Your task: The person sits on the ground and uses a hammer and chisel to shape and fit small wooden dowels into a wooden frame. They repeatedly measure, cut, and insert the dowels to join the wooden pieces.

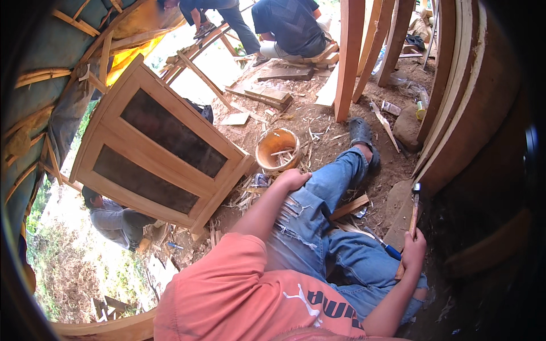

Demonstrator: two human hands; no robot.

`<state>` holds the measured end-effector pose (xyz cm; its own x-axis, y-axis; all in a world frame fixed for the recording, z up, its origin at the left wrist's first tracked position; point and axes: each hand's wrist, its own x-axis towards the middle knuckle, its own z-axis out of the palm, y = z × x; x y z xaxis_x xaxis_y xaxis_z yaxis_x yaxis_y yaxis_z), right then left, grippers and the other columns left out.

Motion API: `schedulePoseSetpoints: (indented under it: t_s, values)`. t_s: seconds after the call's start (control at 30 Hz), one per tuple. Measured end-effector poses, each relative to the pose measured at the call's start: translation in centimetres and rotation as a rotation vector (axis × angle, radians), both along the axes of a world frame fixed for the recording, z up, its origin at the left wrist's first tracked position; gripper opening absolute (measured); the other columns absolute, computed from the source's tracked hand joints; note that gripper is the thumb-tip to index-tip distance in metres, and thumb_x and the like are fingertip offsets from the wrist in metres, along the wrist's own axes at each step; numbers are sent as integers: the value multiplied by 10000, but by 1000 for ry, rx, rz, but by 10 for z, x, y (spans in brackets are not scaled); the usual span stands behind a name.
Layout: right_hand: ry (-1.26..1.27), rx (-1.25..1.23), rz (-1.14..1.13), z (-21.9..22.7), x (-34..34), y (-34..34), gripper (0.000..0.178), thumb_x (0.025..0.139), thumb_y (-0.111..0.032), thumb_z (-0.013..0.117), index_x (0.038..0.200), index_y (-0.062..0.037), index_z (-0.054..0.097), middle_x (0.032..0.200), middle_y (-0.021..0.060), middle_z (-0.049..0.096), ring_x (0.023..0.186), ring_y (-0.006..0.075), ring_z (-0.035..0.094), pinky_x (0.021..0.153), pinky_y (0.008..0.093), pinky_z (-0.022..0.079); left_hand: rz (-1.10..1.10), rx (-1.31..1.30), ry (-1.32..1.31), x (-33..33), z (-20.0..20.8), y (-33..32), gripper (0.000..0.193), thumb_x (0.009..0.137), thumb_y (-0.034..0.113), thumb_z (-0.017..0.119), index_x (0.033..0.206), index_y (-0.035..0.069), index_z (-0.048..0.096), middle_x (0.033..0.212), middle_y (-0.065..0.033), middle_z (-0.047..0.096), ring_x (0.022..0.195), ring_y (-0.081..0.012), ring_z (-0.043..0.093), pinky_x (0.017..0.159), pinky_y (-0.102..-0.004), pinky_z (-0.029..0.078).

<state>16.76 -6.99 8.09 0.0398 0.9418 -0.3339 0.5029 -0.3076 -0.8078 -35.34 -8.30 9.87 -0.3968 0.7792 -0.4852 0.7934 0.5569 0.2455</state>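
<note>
My right hand [414, 248] is wrapped round the wooden handle of a hammer [415, 213]. The hammer stands nearly upright beside my bent right leg, its small metal head at the top. A blue-handled tool [392, 251] with a narrow metal shaft lies by my right shin, just left of that hand; its exact kind is unclear. My left hand [294, 179] rests on my raised left knee, over the torn blue jeans [335, 179]. Nothing shows in it, and its fingers lie over the knee, partly hidden.
A wooden panel door [165, 156] leans at left. Ahead stands a round bucket [277, 149] with wood scraps. Tall curved timbers [455, 85] rise at right. One person [290, 28] sits at the back, another [116, 219] crouches behind the door. Wood shavings litter the dirt floor.
</note>
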Motion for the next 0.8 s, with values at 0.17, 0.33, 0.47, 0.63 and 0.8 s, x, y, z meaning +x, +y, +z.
schedulePoseSetpoints:
  t_s: [0.17, 0.33, 0.47, 0.63, 0.8]
  values:
    - [-209, -160, 58, 16, 2, 3, 503, 985, -239, 691, 1428, -11, 617, 1319, 271, 706, 1248, 432, 675, 1064, 479, 516, -58, 24, 9, 20, 11, 9, 628, 1046, 529, 529, 1243, -26, 747, 1311, -288, 711, 1256, -436, 667, 1107, -484, 496]
    - [-352, -178, 199, 17, -8, 1, 588, 930, -263, 745, 1442, -18, 591, 1321, 286, 697, 1251, 448, 667, 1078, 497, 511, -52, 22, -29, 3, -1, 5, 742, 1030, 588, 518, 1257, -89, 721, 1339, -334, 678, 1282, -461, 646, 1123, -480, 483]
    - [-361, -134, 209, 11, -7, -2, 560, 898, -267, 772, 1367, 2, 627, 1240, 287, 727, 1200, 442, 696, 1028, 493, 540, -56, 4, -2, 6, -3, 8, 681, 1045, 570, 525, 1273, -37, 735, 1336, -280, 708, 1285, -423, 655, 1114, -465, 480]
    - [-348, -133, 208, 6, -5, -1, 552, 898, -262, 771, 1359, 3, 625, 1237, 289, 726, 1191, 445, 699, 1019, 494, 544, -55, 23, 16, 2, -12, 8, 684, 1041, 572, 523, 1281, -32, 736, 1335, -279, 709, 1290, -422, 653, 1118, -461, 477]
    - [-335, -200, 228, 9, -6, 0, 593, 911, -255, 760, 1425, -12, 588, 1322, 286, 696, 1263, 446, 663, 1081, 496, 513, -54, 10, 6, 0, -11, 7, 680, 1043, 569, 521, 1274, -33, 740, 1335, -277, 709, 1289, -425, 653, 1118, -464, 476]
